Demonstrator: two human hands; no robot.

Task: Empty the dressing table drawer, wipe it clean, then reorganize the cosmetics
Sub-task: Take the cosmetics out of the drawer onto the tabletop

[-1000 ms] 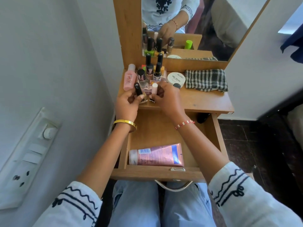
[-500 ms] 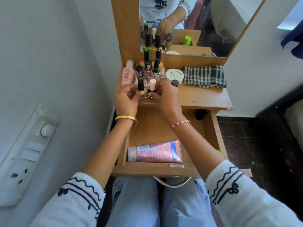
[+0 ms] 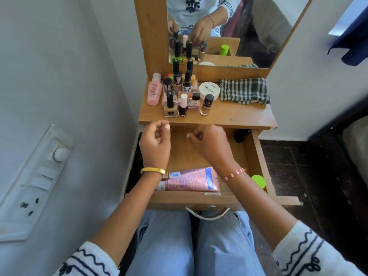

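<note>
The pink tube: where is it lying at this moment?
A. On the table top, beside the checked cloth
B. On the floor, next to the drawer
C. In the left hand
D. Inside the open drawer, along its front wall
D. The pink tube lies flat inside the open drawer, against its front wall, while the left hand and the right hand hover above the drawer and hold nothing.
</note>
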